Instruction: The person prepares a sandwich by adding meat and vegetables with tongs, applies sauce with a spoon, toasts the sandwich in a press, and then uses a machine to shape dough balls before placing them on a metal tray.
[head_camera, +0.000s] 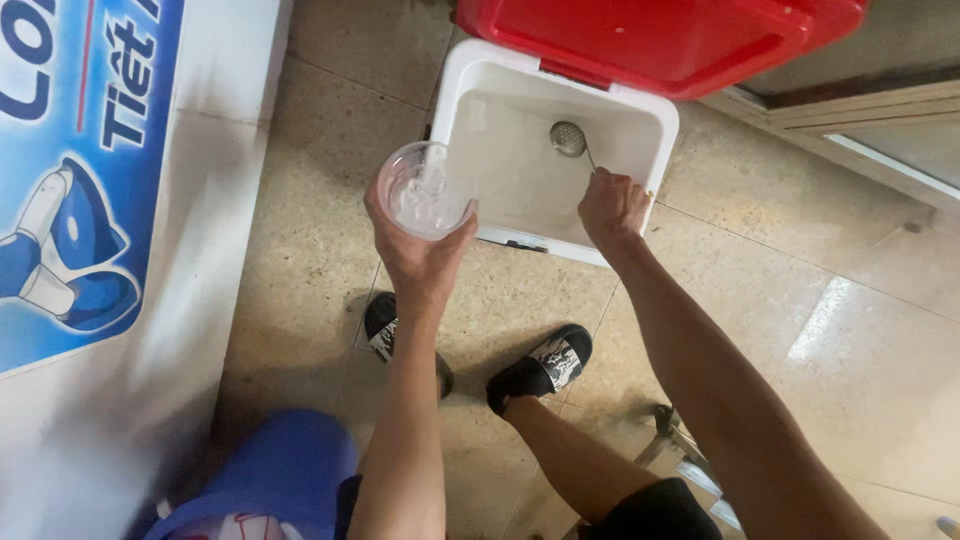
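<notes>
The left hand (418, 255) is wrapped around a clear plastic cup (424, 190) with ice in it, held over the near left corner of a white cooler box (470, 75) standing on the tiled floor (330, 120). The right hand (611, 207) is closed on the handle of a metal slotted ladle (570, 139), whose bowl hangs inside the box by the far wall. The red lid (660, 40) stands open behind, cut off by the top edge. A white cabinet with a blue printed panel (75, 180) fills the left side. Two black slippers (540, 368) stand below the arms; the left one is partly hidden by the forearm. A blue object (270, 475) at the bottom is cut off and unclear.
</notes>
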